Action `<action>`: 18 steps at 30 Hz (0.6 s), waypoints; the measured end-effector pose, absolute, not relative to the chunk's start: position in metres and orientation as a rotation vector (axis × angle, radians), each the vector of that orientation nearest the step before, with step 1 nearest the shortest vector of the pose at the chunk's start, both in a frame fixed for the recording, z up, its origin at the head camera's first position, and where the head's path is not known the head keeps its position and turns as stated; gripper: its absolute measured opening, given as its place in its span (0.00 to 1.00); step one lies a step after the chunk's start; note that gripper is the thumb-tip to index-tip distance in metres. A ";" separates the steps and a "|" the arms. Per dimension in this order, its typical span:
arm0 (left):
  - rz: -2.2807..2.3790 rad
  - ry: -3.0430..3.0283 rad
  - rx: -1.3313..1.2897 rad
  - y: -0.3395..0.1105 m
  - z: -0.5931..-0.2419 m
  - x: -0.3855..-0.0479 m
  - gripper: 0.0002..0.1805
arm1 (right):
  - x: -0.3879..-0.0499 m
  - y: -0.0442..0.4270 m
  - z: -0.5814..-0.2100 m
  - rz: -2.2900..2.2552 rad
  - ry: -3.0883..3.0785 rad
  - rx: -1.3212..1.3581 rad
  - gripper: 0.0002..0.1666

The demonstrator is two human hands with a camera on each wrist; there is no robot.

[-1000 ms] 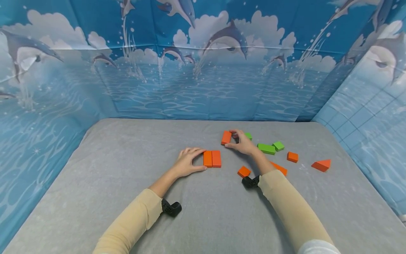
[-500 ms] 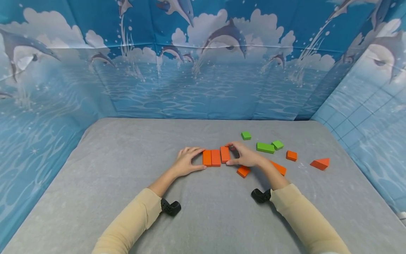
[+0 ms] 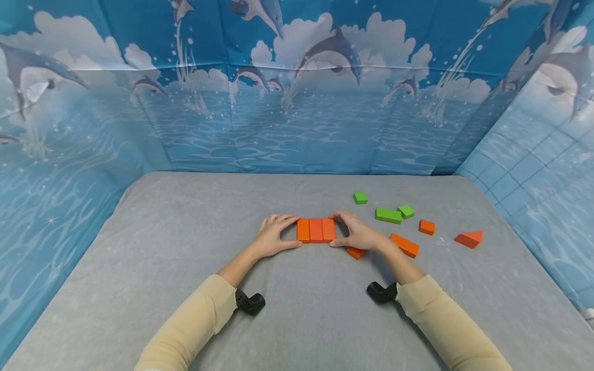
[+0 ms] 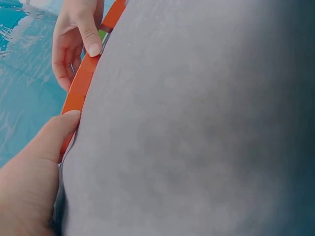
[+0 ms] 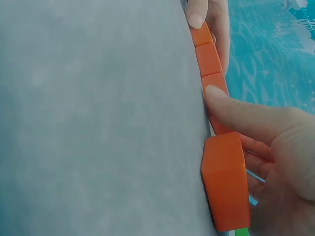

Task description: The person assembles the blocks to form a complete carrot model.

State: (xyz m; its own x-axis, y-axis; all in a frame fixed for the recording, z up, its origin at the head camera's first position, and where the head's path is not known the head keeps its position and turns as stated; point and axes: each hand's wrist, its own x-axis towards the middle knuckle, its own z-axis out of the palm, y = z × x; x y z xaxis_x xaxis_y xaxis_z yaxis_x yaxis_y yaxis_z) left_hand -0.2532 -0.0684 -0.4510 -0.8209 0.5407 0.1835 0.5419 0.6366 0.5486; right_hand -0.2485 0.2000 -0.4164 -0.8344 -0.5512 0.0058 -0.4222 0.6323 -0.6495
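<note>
Since the earlier frame, the right block [image 3: 328,230] has slid left with the right hand [image 3: 359,231], closing its gap to the middle block [image 3: 316,230]. Left of the middle block, the left hand [image 3: 270,238] pinches the left block [image 3: 303,231] between thumb and fingers; right of it, the right hand pinches the right block likewise. Light, even inward pressure should, I judge, keep all three flush. Grey cloth [image 3: 297,309] lies beneath the middle block; a dolphin-printed curtain [image 3: 209,134] hangs beyond.

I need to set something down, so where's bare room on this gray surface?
Widest is the gray surface left of the left sleeve, bordered by the blue backdrop. Another lies between that sleeve and the right sleeve, in front of the orange row. Right of that row is crowded: right hand, green blocks, loose orange blocks.
</note>
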 end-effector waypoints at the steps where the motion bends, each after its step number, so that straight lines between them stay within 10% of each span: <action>1: -0.952 -2.840 -0.939 -0.069 -0.451 -0.253 0.37 | -0.248 0.199 -0.416 -0.983 2.661 -0.798 0.38; 18: -1.038 -2.821 -0.902 -0.067 -0.451 -0.253 0.26 | -0.246 0.199 -0.414 -0.960 2.657 -0.784 0.38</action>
State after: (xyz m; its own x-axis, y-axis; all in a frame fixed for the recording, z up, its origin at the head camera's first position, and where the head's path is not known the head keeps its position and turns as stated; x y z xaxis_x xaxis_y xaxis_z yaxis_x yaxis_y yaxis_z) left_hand -0.2533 -0.0672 -0.4509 -0.8348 0.5156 0.1929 0.5177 0.6162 0.5936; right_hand -0.2464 0.1992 -0.4142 -0.8364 -0.5478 -0.0155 -0.4114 0.6463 -0.6427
